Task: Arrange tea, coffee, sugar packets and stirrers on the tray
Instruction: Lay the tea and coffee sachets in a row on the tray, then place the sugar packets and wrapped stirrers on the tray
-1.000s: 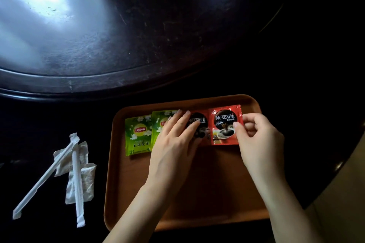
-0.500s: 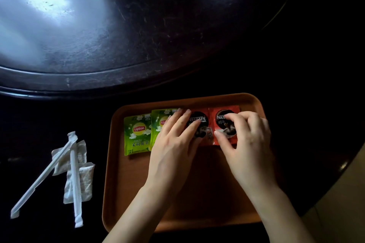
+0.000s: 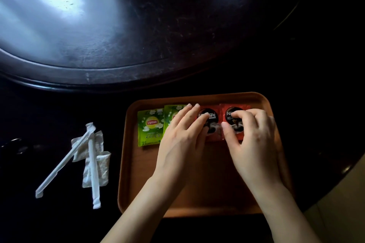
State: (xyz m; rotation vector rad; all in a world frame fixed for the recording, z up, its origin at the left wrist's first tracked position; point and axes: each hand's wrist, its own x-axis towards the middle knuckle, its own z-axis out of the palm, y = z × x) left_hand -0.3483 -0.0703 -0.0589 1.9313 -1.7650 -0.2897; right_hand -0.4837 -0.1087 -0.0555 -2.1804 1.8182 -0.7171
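An orange-brown tray lies on the dark table. Along its far edge sit two green Lipton tea packets and two red Nescafé coffee packets in a row. My left hand rests flat, fingers spread, across the second tea packet and the left coffee packet. My right hand has thumb and fingertips on the right coffee packet. Left of the tray, two white wrapped stirrers lie across two white sugar packets.
A large round dark turntable with a bright glare fills the back of the table. The table's curved edge runs at the right, with pale floor beyond. A faint dark object sits at far left. The tray's near half is bare.
My right hand has moved left from the right coffee packet's outer edge to lie over it. That packet has slid in beside the left one. My left hand has stayed put.
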